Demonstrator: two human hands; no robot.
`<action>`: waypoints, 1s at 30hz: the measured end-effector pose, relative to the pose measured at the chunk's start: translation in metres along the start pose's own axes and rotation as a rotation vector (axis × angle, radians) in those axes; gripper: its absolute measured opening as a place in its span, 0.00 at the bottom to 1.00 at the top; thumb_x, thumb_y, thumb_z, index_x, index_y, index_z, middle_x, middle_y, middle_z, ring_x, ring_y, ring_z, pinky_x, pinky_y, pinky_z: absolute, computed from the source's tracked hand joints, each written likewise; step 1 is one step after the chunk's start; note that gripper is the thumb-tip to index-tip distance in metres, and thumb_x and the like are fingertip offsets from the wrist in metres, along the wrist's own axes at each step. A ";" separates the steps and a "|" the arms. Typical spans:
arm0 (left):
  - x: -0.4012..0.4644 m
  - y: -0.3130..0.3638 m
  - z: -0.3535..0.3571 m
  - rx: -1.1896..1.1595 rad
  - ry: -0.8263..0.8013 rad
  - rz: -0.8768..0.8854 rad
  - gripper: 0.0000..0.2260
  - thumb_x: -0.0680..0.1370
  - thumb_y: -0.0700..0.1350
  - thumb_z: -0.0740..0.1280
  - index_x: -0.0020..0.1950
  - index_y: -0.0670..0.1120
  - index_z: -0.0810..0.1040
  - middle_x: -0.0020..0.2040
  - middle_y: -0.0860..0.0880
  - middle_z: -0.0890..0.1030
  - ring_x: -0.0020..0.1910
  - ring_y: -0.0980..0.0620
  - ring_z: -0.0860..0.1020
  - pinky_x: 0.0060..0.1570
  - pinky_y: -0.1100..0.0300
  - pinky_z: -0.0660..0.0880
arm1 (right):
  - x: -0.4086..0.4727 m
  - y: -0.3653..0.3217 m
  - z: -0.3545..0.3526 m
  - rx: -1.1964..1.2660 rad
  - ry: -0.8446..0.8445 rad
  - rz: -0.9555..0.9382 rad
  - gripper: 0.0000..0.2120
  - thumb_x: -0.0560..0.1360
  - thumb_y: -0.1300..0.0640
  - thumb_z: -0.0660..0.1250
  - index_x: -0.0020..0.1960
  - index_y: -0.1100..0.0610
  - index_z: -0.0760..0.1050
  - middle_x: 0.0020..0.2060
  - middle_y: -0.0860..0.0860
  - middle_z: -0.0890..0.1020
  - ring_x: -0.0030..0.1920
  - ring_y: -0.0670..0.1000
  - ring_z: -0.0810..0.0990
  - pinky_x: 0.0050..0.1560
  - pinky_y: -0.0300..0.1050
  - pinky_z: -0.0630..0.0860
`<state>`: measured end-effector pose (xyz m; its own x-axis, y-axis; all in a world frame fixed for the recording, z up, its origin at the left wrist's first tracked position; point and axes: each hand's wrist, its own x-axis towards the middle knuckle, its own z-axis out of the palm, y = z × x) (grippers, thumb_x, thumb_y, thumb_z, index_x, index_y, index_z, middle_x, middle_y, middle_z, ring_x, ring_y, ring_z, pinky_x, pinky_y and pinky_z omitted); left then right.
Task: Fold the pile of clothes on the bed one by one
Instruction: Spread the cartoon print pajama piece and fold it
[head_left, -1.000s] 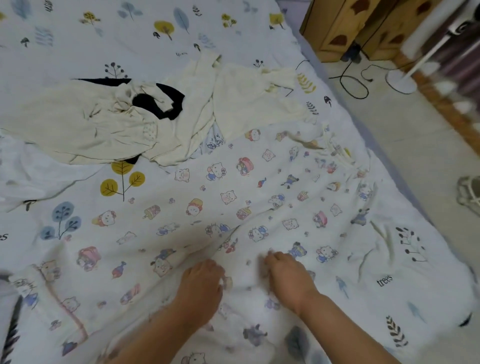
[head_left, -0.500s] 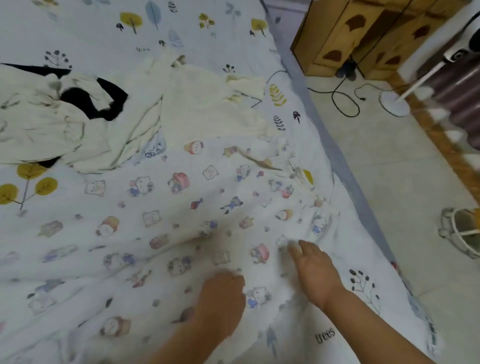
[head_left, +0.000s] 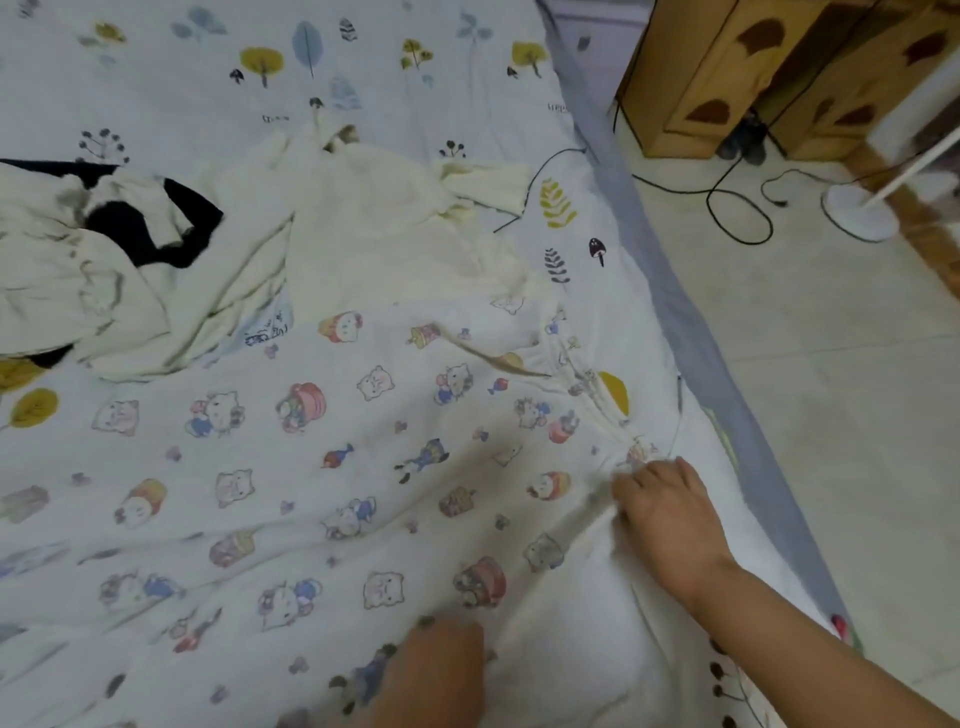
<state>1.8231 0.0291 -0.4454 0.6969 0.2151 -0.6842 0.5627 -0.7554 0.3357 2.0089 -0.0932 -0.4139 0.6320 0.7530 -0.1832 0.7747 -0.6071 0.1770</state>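
- Soft, even indoor light; no glare.
- Faint shadow on the cartoon-print cloth (head_left: 322, 467) near centre.
- Motion blur near bottom; wide-angle bending at edges.
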 end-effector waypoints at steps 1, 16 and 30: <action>0.001 -0.007 -0.011 -0.070 0.031 0.002 0.16 0.82 0.46 0.53 0.69 0.45 0.67 0.70 0.46 0.69 0.67 0.49 0.69 0.65 0.59 0.63 | 0.007 0.001 -0.004 0.034 0.047 0.007 0.16 0.47 0.70 0.78 0.32 0.59 0.78 0.25 0.54 0.78 0.30 0.58 0.79 0.43 0.58 0.79; 0.085 -0.153 -0.197 -0.309 0.822 -0.154 0.12 0.77 0.47 0.65 0.36 0.43 0.73 0.28 0.51 0.72 0.33 0.48 0.70 0.29 0.59 0.60 | 0.186 -0.022 -0.042 0.402 0.216 0.332 0.22 0.73 0.48 0.69 0.61 0.60 0.71 0.55 0.60 0.75 0.58 0.60 0.69 0.55 0.51 0.63; 0.119 -0.168 -0.177 -0.280 0.946 -0.072 0.06 0.77 0.43 0.66 0.50 0.43 0.72 0.30 0.54 0.70 0.34 0.47 0.72 0.31 0.59 0.57 | 0.202 -0.017 0.016 0.907 -0.148 0.566 0.28 0.70 0.44 0.71 0.60 0.61 0.70 0.52 0.55 0.78 0.57 0.60 0.76 0.55 0.50 0.71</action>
<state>1.8904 0.2912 -0.4684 0.6566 0.7527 0.0494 0.6175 -0.5739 0.5379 2.1240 0.0650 -0.4693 0.8528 0.3026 -0.4256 0.0584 -0.8651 -0.4982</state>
